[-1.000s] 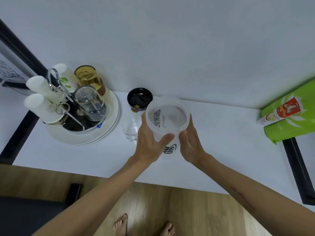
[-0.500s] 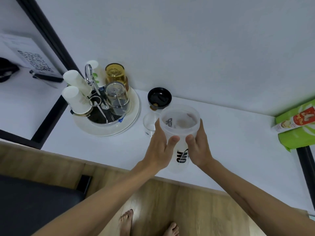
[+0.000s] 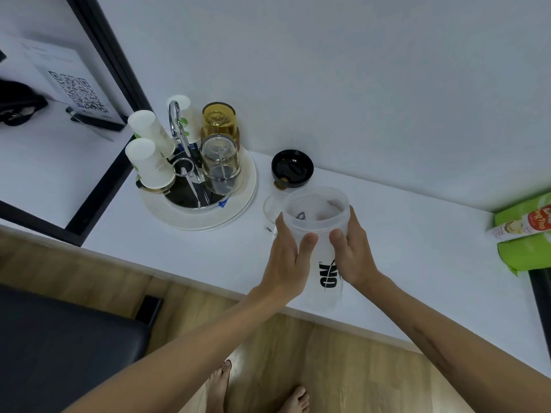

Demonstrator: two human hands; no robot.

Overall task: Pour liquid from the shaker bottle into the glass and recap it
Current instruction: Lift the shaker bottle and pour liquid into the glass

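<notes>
Both hands grip the frosted shaker bottle (image 3: pixel 316 231) at frame centre, left hand (image 3: pixel 290 257) and right hand (image 3: pixel 353 251) wrapped round its sides, open mouth up, contents unclear. Just behind it on the white desk (image 3: pixel 417 263) stands the clear glass (image 3: pixel 272 211); the black cap (image 3: pixel 292 169) lies beyond, near the cup tray (image 3: pixel 208 216)

Shaker bottle (image 3: pixel 316 231) sits between left hand (image 3: pixel 287 257) & right hand (image 3: pixel 354 251). Glass (image 3: pixel 272 211) just behind-left of it, lid (image 3: pixel 292 168) behind glass, tray (image 3: pixel 208 213) further left.
</notes>
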